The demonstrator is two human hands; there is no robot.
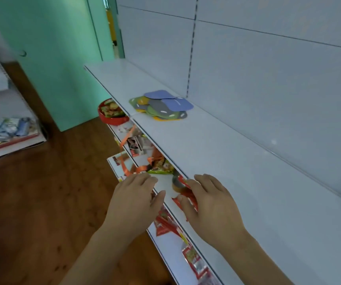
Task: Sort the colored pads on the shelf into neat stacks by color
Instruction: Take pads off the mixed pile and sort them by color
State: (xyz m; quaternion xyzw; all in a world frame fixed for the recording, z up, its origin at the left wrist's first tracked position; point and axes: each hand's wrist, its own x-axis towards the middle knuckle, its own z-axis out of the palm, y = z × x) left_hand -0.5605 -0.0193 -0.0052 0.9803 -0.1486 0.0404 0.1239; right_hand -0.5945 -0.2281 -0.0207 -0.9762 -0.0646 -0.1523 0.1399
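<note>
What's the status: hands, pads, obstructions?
Left hand and right hand open, empty, near shelf edge. Pads unsorted, one mixed pile farther along. Nothing between.

The pads (161,106) lay in one loose, overlapping heap on the white shelf (237,161), near its back panel. Two blue pads sat on top; green, grey and yellow ones with white dashes showed beneath, unsorted and flat.
</note>
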